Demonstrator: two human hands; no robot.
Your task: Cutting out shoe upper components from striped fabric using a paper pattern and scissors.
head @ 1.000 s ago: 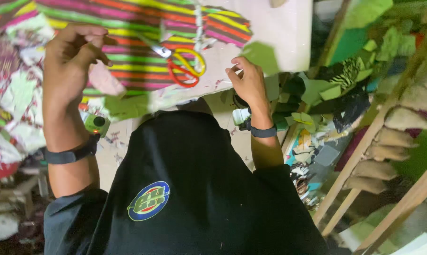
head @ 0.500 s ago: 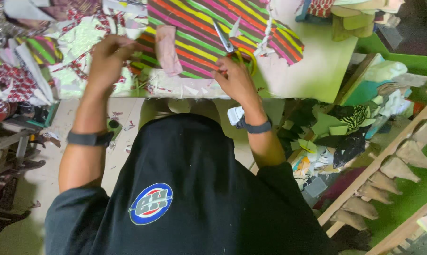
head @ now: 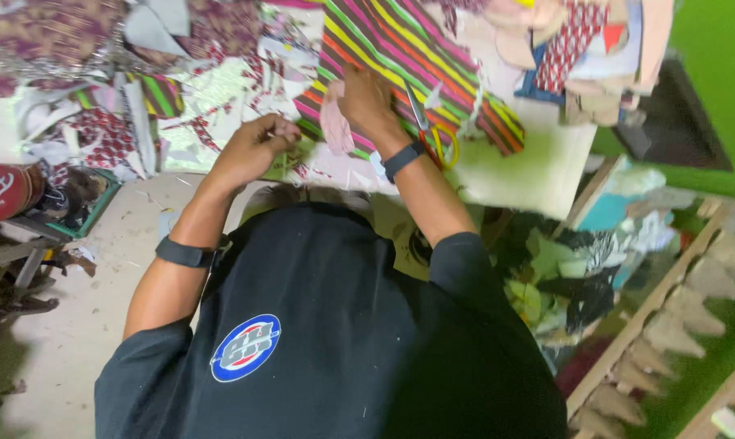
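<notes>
Both hands have drawn closer together over the striped cloth since the earlier frame, and the view has swung so the table edge now runs across the top.

Fingers of the left hand (head: pixel 253 150) are curled in tight, pinching something small at the near table edge; what it is cannot be made out. Fingers of the right hand (head: pixel 366 102) lie bent on the striped cloth (head: pixel 416 61), pressing it down just beside a pale pink piece (head: pixel 335 126); whether they grip anything I cannot tell. Scissors (head: pixel 432 130) with yellow and red handles lie on the cloth just right of the right wrist, untouched. Each wrist has a dark band. Cloth scraps (head: pixel 140 97) cover the table (head: pixel 538 175) to the left, with stacked fabric pieces (head: pixel 578 41) at its far right.
</notes>
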